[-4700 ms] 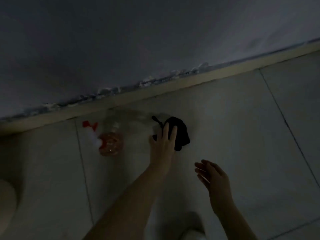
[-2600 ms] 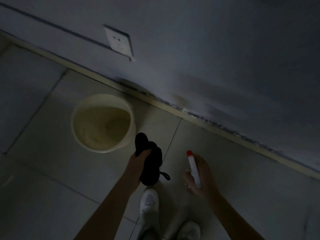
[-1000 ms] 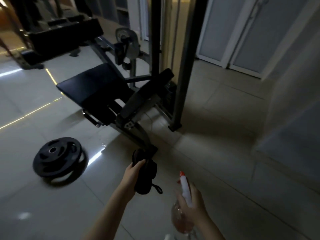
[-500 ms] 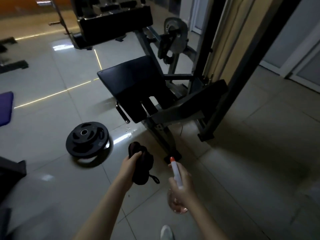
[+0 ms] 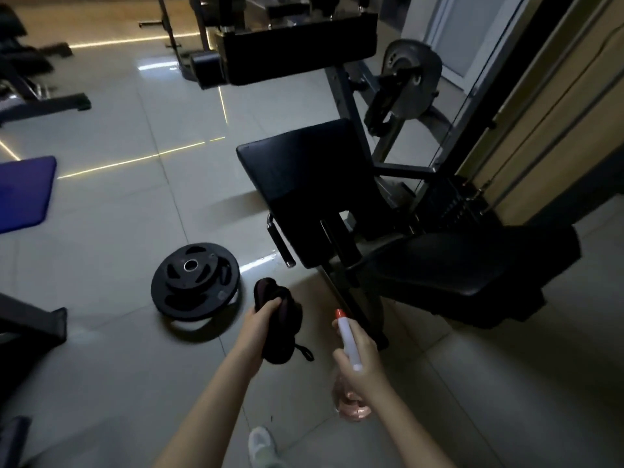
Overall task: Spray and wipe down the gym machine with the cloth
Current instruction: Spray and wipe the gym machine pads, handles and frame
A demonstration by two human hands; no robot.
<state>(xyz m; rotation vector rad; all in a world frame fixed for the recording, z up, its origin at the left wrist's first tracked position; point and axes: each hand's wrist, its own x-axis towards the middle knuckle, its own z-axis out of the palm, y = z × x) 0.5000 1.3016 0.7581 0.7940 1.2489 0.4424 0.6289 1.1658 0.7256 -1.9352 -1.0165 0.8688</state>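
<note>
- One gym machine (image 5: 304, 184) fills the middle and right. I count two dark pads on it. Its frame is cut off at the top edge, and the weight stack on its right side is too dim to make out.
- One blue mat (image 5: 23, 194), well to the left of the machine, is cut off by the left edge.
- One black weight plate (image 5: 195, 280) lies flat on the floor (image 5: 135, 214) just left of the machine's base. I cannot tell whether a second plate lies under it.
- Both my hands are in front of the machine, near its lower bar.
- My left hand (image 5: 260, 322) is clenched round the one dark cloth (image 5: 280, 319), which hides most of my fingers. A short loop hangs from its near end.
- My right hand (image 5: 361, 363) grasps the one spray bottle (image 5: 349, 342), with its red-tipped nozzle pointing toward the machine. My hand covers the neck, and the clear body below it is blurred.
- One pale shoe (image 5: 261, 445), on my side of the machine, is cut off by the bottom edge.
</note>
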